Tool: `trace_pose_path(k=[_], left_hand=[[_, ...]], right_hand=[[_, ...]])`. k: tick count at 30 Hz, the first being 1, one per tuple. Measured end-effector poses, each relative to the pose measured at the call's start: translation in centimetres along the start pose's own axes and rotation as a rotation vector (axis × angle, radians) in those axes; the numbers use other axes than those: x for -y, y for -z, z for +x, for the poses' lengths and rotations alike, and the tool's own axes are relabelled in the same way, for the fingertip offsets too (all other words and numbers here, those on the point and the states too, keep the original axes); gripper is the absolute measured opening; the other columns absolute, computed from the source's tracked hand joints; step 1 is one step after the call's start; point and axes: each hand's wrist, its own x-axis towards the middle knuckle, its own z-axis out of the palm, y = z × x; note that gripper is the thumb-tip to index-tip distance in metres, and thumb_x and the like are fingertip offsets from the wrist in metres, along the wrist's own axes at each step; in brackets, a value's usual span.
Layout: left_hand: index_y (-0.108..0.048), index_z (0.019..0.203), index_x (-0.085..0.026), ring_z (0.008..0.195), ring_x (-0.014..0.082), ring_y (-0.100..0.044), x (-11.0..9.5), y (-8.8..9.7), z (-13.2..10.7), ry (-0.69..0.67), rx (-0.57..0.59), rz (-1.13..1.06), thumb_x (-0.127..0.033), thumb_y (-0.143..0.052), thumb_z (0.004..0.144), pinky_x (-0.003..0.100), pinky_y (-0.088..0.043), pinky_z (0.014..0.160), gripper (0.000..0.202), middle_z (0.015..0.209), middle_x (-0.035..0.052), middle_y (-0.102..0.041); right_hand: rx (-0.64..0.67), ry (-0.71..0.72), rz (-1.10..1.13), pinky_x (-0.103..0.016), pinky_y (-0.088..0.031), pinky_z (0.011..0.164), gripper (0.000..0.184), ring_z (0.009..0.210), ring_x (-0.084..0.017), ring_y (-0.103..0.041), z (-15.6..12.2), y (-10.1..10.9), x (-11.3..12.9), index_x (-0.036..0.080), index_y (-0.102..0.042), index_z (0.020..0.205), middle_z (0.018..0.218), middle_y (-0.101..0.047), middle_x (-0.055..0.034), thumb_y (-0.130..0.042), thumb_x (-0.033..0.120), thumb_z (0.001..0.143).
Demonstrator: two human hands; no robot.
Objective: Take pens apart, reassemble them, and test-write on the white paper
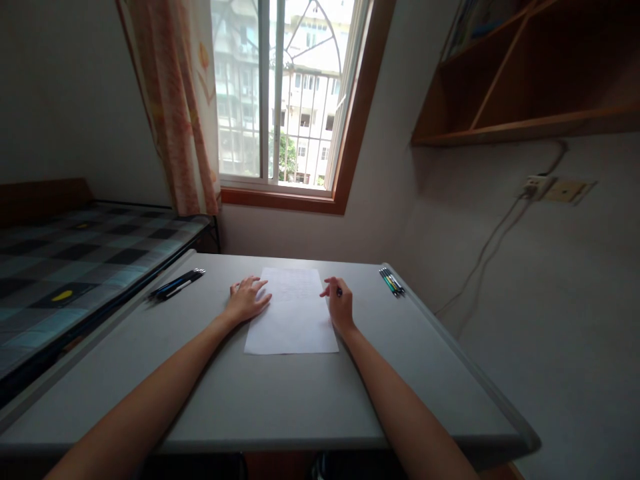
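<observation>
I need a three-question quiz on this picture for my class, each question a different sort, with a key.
1. True or false: the left hand lies across one edge of the paper.
2. Fill in: the end of a dark pen shows in the ____ hand.
3. Choose: the green-and-dark pens lie
A) on the paper
B) near the right edge of the desk
C) under the left hand

Key: 1 true; 2 right; 3 B.

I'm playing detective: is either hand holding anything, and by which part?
The right hand seems to hold a pen; one dark end shows, the held part is hidden. The left hand holds nothing.
</observation>
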Motion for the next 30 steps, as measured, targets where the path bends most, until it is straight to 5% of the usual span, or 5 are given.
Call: trace_pose_path(k=[5,8,12,16,30], left_hand=[[-0.057,0.111,-0.032,0.117,0.0264,-0.038,0.0,-0.3,0.0,-0.078,0.046,-0.002,-0.053,-0.041,0.079,0.049,-0.017,0.099,0.041,0.122,0.0052,-0.050],[-0.057,0.111,-0.032,0.112,0.0255,-0.042,-0.1,-0.1,-0.2,-0.115,0.047,-0.023,-0.054,-0.042,0.078,0.048,-0.018,0.099,0.043,0.117,0.0057,-0.052],[-0.055,0.114,-0.031,0.112,0.0257,-0.042,-0.2,0.1,-0.3,-0.130,0.068,-0.045,-0.055,-0.041,0.078,0.046,-0.019,0.098,0.045,0.119,0.0061,-0.050],[-0.053,0.116,-0.030,0.112,0.0243,-0.043,-0.1,-0.1,-0.2,-0.162,0.091,-0.060,-0.054,-0.039,0.079,0.044,-0.021,0.098,0.046,0.122,0.0058,-0.049],[-0.053,0.117,-0.031,0.115,0.0244,-0.042,-0.3,0.2,-0.3,-0.186,0.092,-0.043,-0.053,-0.038,0.081,0.044,-0.023,0.097,0.045,0.125,0.0052,-0.048]], right_hand=[[-0.208,-0.234,0.137,-0.023,-0.040,0.049,0.058,0.047,-0.009,-0.051,0.7,0.4,-1.0,0.014,-0.063,0.078,0.061,-0.054,-0.0015,-0.023,0.056,0.084],[-0.160,-0.373,0.219,-0.024,-0.037,0.043,0.067,0.039,-0.010,-0.045,0.8,0.4,-1.6,0.012,-0.064,0.065,0.042,-0.047,-0.0004,-0.021,0.061,0.081],[-0.043,-0.492,0.402,-0.023,-0.038,0.042,0.058,0.043,-0.011,-0.051,0.7,-0.1,-1.8,0.012,-0.065,0.074,0.053,-0.060,-0.0043,-0.039,0.064,0.074],[-0.010,-0.447,0.378,-0.021,-0.039,0.042,0.038,0.045,-0.010,-0.052,0.6,-0.4,-2.0,0.014,-0.062,0.074,0.056,-0.060,-0.0011,-0.064,0.050,0.062],[0.164,-0.336,0.295,-0.020,-0.037,0.043,0.032,0.047,-0.010,-0.051,0.0,-1.0,-1.5,0.014,-0.063,0.079,0.054,-0.057,0.0008,-0.062,0.042,0.065]])
